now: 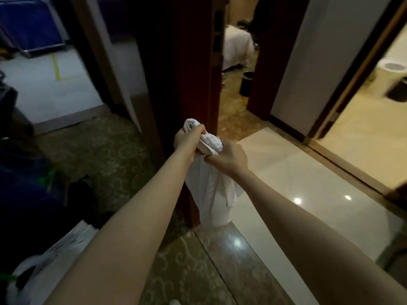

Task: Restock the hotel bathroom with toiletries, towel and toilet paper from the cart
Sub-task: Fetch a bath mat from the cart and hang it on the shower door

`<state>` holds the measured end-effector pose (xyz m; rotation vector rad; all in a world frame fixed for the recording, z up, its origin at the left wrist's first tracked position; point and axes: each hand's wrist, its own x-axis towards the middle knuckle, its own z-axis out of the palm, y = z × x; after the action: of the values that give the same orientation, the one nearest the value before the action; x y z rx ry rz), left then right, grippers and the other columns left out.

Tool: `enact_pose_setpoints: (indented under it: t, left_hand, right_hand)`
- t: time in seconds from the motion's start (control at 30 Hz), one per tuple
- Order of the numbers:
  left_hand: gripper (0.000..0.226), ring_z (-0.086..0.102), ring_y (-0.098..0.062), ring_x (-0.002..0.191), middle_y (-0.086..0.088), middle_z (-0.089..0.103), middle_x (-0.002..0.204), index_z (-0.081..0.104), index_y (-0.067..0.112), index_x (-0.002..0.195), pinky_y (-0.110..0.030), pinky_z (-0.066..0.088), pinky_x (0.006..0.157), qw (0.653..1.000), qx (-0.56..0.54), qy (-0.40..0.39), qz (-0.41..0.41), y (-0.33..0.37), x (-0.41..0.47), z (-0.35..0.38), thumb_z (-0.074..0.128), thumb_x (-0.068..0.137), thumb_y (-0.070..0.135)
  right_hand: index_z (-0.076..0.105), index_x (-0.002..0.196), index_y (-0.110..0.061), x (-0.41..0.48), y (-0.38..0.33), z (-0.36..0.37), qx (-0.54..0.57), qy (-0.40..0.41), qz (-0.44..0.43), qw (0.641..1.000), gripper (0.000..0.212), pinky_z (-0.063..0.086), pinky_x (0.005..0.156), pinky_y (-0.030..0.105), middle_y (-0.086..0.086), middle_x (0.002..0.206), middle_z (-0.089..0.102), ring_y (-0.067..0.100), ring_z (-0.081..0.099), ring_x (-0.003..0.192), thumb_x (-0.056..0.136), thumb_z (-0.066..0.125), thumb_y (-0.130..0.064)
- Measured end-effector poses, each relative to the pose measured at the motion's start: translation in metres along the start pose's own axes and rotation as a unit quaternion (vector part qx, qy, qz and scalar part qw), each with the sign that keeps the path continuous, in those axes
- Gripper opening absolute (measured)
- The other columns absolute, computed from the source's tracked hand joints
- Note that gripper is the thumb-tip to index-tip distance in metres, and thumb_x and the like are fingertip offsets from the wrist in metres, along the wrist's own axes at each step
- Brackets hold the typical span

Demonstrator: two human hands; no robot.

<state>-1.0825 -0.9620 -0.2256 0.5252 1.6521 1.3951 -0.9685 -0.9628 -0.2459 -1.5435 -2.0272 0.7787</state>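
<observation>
1. Gripping a bunched end of the white towel (209, 194) with the fingers (196, 130) of the left hand (187, 140); curled tight round the cloth.
2. Pinching the same towel just beside, lower right of centre, with the right hand (229, 158); curled in on the cloth, fingertips hidden behind the back of the hand.
3. Holding the towel in the air at frame centre, loose length hanging toward the floor, in front of a dark wooden door post (193, 73).
4. Noted at right edge: bathroom doorway with pale floor, toilet (392, 67), dark bin (398, 92). Noted upper left, well apart: what looks like the blue cart (30, 25).
5. Judged step: carrying the towel toward the bathroom; not yet placed. No toiletries or toilet paper in either hand.
6. Judged next: turn right across the glossy white floor tile (297, 172), keep the hanging end off the floor, fold or straighten before hanging. No rail or shelf in view.
</observation>
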Motion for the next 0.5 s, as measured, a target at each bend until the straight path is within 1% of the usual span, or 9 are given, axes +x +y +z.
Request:
enact_pose_setpoints:
  t: [0.07, 0.17, 0.23, 0.33, 0.37, 0.43, 0.5]
  left_hand:
    - [0.006, 0.065, -0.024, 0.08, -0.008, 0.066, 0.086, 0.059, 0.017, 0.076, -0.034, 0.056, 0.069, 1.0, 0.005, -0.024, 0.0, -0.005, -0.005, 0.022, 0.059, 0.073, 0.013]
    - [0.007, 0.063, -0.023, 0.073, -0.005, 0.063, 0.076, 0.057, 0.018, 0.071, -0.038, 0.055, 0.074, 0.998, 0.013, -0.066, -0.016, -0.013, -0.013, 0.062, 0.058, 0.074, 0.012]
    - [0.006, 0.064, -0.025, 0.074, -0.007, 0.064, 0.078, 0.057, 0.017, 0.072, -0.038, 0.056, 0.074, 0.994, 0.021, -0.106, -0.025, -0.015, -0.018, 0.093, 0.058, 0.071, 0.012]
    - [0.005, 0.066, -0.026, 0.08, -0.009, 0.065, 0.084, 0.056, 0.015, 0.073, -0.039, 0.057, 0.075, 0.986, 0.044, -0.16, -0.019, -0.016, -0.021, 0.132, 0.057, 0.07, 0.012]
    - [0.005, 0.065, -0.025, 0.077, -0.009, 0.064, 0.082, 0.055, 0.015, 0.073, -0.038, 0.057, 0.073, 0.981, 0.056, -0.182, -0.019, -0.016, -0.026, 0.148, 0.056, 0.072, 0.011]
    - [0.007, 0.063, -0.024, 0.074, -0.009, 0.062, 0.083, 0.055, 0.015, 0.075, -0.032, 0.056, 0.062, 0.972, 0.062, -0.227, -0.019, -0.017, -0.031, 0.172, 0.054, 0.075, 0.009]
    - [0.011, 0.063, -0.025, 0.077, -0.01, 0.063, 0.09, 0.057, 0.014, 0.085, -0.025, 0.052, 0.053, 0.961, 0.076, -0.266, -0.019, -0.019, -0.035, 0.191, 0.054, 0.076, 0.01]
  right_hand:
    - [0.062, 0.095, -0.016, -0.005, 0.016, -0.014, 0.005, 0.015, 0.025, 1.0, 0.033, 0.041, 0.064, 0.028, 0.005, 0.092, 0.068, 0.025, 0.063, 0.086, 0.068, 0.069, -0.033]
    - [0.061, 0.095, -0.017, -0.014, 0.041, -0.038, 0.003, 0.044, 0.057, 0.997, 0.032, 0.038, 0.063, 0.027, 0.005, 0.093, 0.068, 0.025, 0.063, 0.087, 0.069, 0.069, -0.034]
    - [0.06, 0.098, -0.016, -0.017, 0.06, -0.057, -0.008, 0.066, 0.088, 0.994, 0.034, 0.037, 0.063, 0.027, 0.006, 0.095, 0.068, 0.026, 0.062, 0.088, 0.071, 0.068, -0.035]
    - [0.059, 0.102, -0.016, -0.017, 0.081, -0.078, -0.031, 0.108, 0.128, 0.985, 0.038, 0.041, 0.064, 0.028, 0.006, 0.097, 0.067, 0.024, 0.06, 0.086, 0.073, 0.067, -0.037]
    - [0.058, 0.104, -0.016, -0.018, 0.091, -0.087, -0.036, 0.126, 0.147, 0.98, 0.038, 0.042, 0.065, 0.028, 0.006, 0.097, 0.066, 0.022, 0.059, 0.084, 0.073, 0.067, -0.038]
    - [0.057, 0.106, -0.017, -0.019, 0.104, -0.1, -0.037, 0.153, 0.177, 0.972, 0.039, 0.041, 0.065, 0.027, 0.004, 0.097, 0.065, 0.018, 0.055, 0.08, 0.074, 0.067, -0.038]
    - [0.057, 0.105, -0.018, -0.021, 0.116, -0.11, -0.034, 0.172, 0.208, 0.962, 0.039, 0.041, 0.065, 0.027, 0.004, 0.097, 0.065, 0.017, 0.054, 0.08, 0.074, 0.068, -0.038]
